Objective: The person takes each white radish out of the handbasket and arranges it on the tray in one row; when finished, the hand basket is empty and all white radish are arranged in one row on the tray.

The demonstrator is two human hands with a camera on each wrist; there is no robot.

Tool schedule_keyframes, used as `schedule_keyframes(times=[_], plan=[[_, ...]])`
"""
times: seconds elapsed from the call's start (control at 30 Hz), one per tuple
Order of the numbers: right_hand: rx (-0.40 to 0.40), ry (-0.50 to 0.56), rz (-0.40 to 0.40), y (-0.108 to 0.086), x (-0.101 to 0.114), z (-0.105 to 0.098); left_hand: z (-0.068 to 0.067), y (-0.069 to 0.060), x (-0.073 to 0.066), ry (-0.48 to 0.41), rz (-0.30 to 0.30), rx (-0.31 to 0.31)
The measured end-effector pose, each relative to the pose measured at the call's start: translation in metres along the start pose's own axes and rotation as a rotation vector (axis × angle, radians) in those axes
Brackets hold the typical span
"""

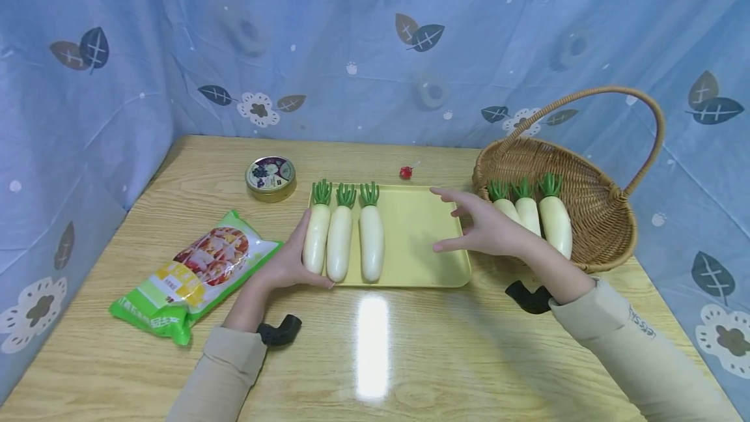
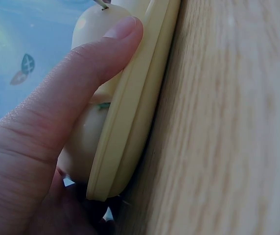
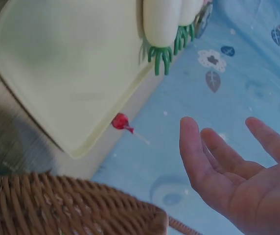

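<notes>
Three white radishes with green tops lie side by side in the left half of a yellow tray (image 1: 422,233); the middle one is this radish (image 1: 339,243). My left hand (image 1: 287,264) grips the tray's near left corner beside the leftmost radish. In the left wrist view, the thumb of that hand (image 2: 42,117) lies over the tray rim (image 2: 130,117), against a radish end (image 2: 93,29); its other fingers are mostly hidden. My right hand (image 1: 486,226) hovers over the tray's right edge, fingers spread, holding nothing. The right wrist view shows the same empty hand (image 3: 262,191).
A wicker basket (image 1: 592,213) holding three more radishes (image 1: 555,226) stands at the right. On the left are a round tin (image 1: 271,178) and a green-edged food bag (image 1: 199,272). A red lollipop (image 1: 406,172) lies behind the tray. A blue patterned curtain (image 1: 351,31) hangs behind.
</notes>
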State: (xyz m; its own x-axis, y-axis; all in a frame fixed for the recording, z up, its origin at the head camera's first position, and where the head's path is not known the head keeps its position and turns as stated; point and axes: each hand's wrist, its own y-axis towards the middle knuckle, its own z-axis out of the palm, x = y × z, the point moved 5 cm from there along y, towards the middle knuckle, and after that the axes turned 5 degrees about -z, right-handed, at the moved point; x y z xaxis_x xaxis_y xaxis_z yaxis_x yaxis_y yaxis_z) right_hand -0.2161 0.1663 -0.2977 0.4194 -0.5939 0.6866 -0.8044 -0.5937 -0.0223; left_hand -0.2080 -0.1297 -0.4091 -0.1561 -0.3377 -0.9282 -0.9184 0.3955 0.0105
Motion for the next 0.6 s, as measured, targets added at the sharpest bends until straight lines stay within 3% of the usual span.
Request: schedule_keyframes(times=[0.1, 0.3, 0.6], plan=[[-0.007, 0.023, 0.008, -0.005, -0.001, -0.005, 0.0, -0.004, -0.01, 0.007, -0.02, 0.004], [-0.042, 0.018, 0.009, -0.013, -0.003, -0.016, 0.0, -0.004, -0.011, 0.03, -0.038, 0.002], [-0.09, 0.008, 0.0, -0.027, -0.004, -0.031, 0.0, 0.006, 0.019, 0.035, 0.017, -0.019]])
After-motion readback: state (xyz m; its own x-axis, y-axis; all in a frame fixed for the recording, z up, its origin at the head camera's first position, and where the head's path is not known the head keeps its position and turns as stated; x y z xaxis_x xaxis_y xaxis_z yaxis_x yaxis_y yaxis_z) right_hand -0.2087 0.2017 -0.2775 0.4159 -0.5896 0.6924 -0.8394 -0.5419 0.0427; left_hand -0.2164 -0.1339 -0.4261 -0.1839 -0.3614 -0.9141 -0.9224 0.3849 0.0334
